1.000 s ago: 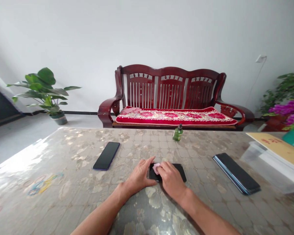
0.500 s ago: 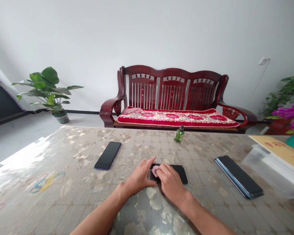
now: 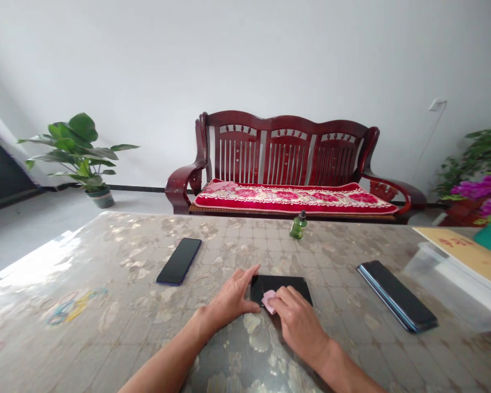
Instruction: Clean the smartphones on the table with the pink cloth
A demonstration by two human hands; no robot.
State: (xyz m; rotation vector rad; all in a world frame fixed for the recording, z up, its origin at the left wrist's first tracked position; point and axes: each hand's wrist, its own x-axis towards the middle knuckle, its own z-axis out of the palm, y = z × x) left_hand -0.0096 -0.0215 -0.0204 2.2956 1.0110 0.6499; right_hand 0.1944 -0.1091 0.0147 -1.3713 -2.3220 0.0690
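A black smartphone point(image 3: 286, 284) lies flat, screen up, on the table in front of me. At its left end my left hand point(image 3: 234, 295) steadies it, thumb at the near edge and fingers at the far edge. My right hand point(image 3: 300, 319) pinches a small folded pink cloth point(image 3: 269, 301) against the near part of the screen, covering the phone's lower right portion. Farther left lies another smartphone point(image 3: 179, 261) with a dark screen and bluish-purple edge. To the right is a stack of smartphones point(image 3: 396, 296).
A small green bottle point(image 3: 298, 225) with a dark top stands beyond the phone. Coloured rubber bands point(image 3: 71, 310) lie at the left. A clear plastic box point(image 3: 454, 289) with a tan envelope point(image 3: 458, 248) over it is at the right. Behind the table point(image 3: 139, 338) stands a wooden bench point(image 3: 286, 147).
My right hand has moved the pink cloth toward me and slightly right across the screen, uncovering more of the phone's far side. My left hand stays at the left end.
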